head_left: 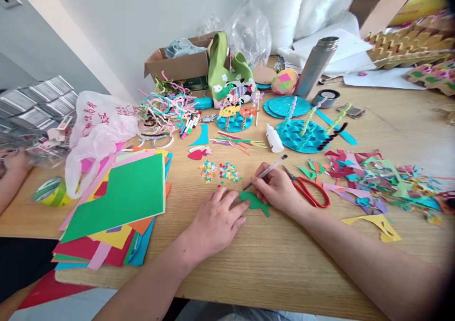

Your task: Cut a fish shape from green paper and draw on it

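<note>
A green paper fish cutout (254, 201) lies on the wooden table in front of me. My left hand (218, 219) rests flat with spread fingers, its fingertips at the fish's left edge. My right hand (279, 187) is closed around a slim grey pen (266, 167), and its side rests at the fish's right. The pen's dark tip is just above the fish's upper left edge. Red-handled scissors (311, 193) lie beside my right wrist. Beyond my hands are two small heaps of coloured paper dots (229, 171) and a few red and pink paper cutouts (196, 154).
Coloured paper sheets (135, 188) are stacked at left; paper scraps (387, 183) spread at right. Behind stand a white glue bottle (274, 138), blue egg-tray discs (302, 136) with twisted stems, paper strips (241, 141) and a steel flask (316, 67). Another person's arm (14, 178) shows far left.
</note>
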The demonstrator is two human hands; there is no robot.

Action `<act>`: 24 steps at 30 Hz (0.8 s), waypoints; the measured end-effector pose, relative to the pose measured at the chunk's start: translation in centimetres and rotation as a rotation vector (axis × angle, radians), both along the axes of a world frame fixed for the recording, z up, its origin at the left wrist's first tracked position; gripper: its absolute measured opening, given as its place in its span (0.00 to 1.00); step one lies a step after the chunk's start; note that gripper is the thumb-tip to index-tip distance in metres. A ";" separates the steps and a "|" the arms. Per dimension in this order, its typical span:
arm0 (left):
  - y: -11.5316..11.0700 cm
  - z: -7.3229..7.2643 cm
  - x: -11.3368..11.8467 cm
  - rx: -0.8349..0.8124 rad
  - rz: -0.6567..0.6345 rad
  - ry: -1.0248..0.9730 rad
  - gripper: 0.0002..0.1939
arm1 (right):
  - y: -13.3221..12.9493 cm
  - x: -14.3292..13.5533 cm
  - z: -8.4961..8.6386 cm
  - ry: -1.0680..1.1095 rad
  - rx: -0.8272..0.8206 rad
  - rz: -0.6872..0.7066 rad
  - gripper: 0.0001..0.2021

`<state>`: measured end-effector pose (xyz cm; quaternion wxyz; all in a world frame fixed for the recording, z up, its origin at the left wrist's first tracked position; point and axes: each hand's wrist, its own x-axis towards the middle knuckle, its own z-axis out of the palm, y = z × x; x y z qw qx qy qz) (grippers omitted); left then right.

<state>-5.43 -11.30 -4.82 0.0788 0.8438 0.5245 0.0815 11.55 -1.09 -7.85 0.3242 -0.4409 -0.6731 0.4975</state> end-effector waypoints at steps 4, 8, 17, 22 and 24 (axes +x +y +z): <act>0.0 0.1 -0.4 -0.011 -0.020 -0.018 0.18 | -0.1 0.1 -0.1 0.000 -0.011 0.006 0.06; 0.1 0.2 -0.4 -0.026 -0.020 -0.020 0.19 | -0.2 0.1 0.0 -0.007 -0.006 0.009 0.06; 0.0 0.3 -0.3 -0.020 -0.012 -0.018 0.19 | -0.1 0.0 0.2 -0.016 -0.008 0.016 0.06; 0.0 0.3 -0.3 -0.013 -0.013 -0.008 0.19 | -0.2 0.0 0.3 -0.008 -0.025 0.019 0.06; 0.0 0.3 -0.3 -0.012 -0.010 -0.002 0.19 | -0.2 0.0 0.3 -0.008 -0.022 0.018 0.06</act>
